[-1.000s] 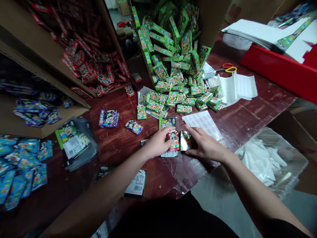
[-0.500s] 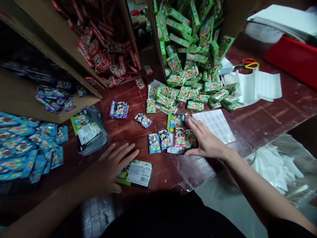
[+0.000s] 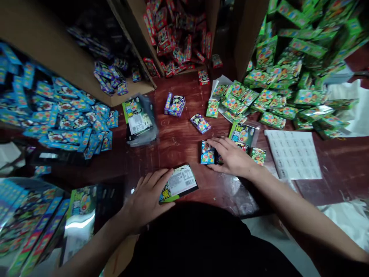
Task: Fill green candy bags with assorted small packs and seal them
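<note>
My left hand (image 3: 151,192) lies with fingers stretched out at the left end of a flat clear bag (image 3: 183,181) with a green-and-black print and a white label. Fingers and thumb of my right hand (image 3: 233,157) close round the two ends of a small purple box (image 3: 220,158), mostly hidden under the hand. Against its left side stands a small blue box (image 3: 207,152). Behind the hand a second printed bag (image 3: 242,133) shows, with part of a red box on it. A small green box (image 3: 258,156) sits right of the knuckles.
Cartons hold purple packs (image 3: 111,77), red packs (image 3: 178,46) and green packs (image 3: 273,73), some spilling out. Blue packs (image 3: 69,115) are heaped at left. More printed bags (image 3: 138,119), loose purple boxes (image 3: 175,104) and a sticker sheet (image 3: 294,154) lie on the table.
The view has swung left and down. My right hand has moved left off the green box and over the purple one. My left hand has come onto the near bag.
</note>
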### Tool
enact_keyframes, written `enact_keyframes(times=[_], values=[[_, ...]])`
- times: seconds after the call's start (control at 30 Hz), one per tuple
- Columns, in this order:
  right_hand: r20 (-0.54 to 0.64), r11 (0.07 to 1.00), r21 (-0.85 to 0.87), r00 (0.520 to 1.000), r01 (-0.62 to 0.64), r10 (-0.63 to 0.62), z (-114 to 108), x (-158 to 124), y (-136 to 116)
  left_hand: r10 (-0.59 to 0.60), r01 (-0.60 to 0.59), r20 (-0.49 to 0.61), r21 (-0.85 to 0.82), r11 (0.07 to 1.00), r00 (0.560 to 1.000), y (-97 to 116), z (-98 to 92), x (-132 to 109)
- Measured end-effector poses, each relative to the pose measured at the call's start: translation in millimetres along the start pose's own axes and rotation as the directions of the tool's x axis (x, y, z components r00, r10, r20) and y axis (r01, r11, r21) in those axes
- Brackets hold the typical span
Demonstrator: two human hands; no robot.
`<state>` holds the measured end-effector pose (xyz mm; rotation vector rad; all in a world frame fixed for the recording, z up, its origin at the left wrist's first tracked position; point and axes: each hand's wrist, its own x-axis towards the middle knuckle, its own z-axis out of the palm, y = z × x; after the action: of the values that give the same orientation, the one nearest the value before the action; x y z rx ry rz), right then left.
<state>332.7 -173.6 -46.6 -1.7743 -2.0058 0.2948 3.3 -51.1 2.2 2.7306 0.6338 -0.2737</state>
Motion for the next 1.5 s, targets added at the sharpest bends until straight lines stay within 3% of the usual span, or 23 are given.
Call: enact_keyframes(times=[0.13, 0.23, 0.33, 0.43, 0.57, 0.7, 0.9, 1.03, 1.17, 1.23, 1.4, 1.5], values=[[-0.109, 0.997, 0.07, 0.994, 0.024, -0.016, -2, -6, -19, -0.021, 0.017, -0.09, -0.037, 0.999, 0.996, 3, 5.9, 1], [-0.017, 0.992, 0.111, 0.998, 0.066, -0.064, -5, -12, -37, -0.006, 0.003, -0.158, -0.014, 1.0, 0.987, 3, -1.7, 9], [0.087, 0.981, 0.162, 0.989, 0.105, -0.12, -9, -16, -46, 0.093, -0.093, -0.158, 0.007, 0.996, 0.983, 1, -10.2, 18], [0.116, 0.977, 0.197, 0.987, 0.087, -0.111, -15, -20, -45, 0.168, -0.171, -0.154, -0.01, 0.985, 0.974, 0, -13.0, 26], [0.021, 0.989, 0.146, 1.0, 0.015, -0.019, -19, -26, -44, 0.12, -0.136, -0.19, -0.073, 0.988, 0.974, 7, -11.0, 34], [0.009, 0.994, 0.105, 0.999, 0.033, -0.034, -19, -30, -45, 0.11, -0.135, -0.183, -0.133, 0.982, 0.977, 12, -9.8, 36], [0.021, 0.992, -0.014, 0.992, -0.126, 0.126, -25, -31, -15, 0.087, -0.092, -0.146, -0.023, 0.996, 0.985, -5, -6.6, 33], [0.05, 0.994, 0.08, 0.996, -0.075, 0.071, -31, -25, -16, 0.096, -0.096, -0.097, -0.004, 0.995, 0.991, -15, -3.5, 34], [0.196, 0.963, 0.266, 0.975, 0.053, -0.108, -39, -20, -28, 0.141, -0.145, -0.06, -0.066, 0.987, 0.988, -17, -9.2, 37], [0.216, 0.964, 0.259, 0.969, 0.061, -0.119, -41, -19, -30, 0.178, -0.18, -0.03, -0.105, 0.978, 0.984, -15, -13.7, 39], [0.161, 0.98, 0.188, 0.983, 0.059, -0.09, -33, -19, -27, 0.191, -0.195, -0.05, -0.124, 0.973, 0.98, -6, -14.3, 49], [0.044, 0.982, 0.187, 0.999, 0.001, -0.01, -21, -24, -30, 0.155, -0.165, -0.095, -0.106, 0.981, 0.983, -3, -8.9, 55]])
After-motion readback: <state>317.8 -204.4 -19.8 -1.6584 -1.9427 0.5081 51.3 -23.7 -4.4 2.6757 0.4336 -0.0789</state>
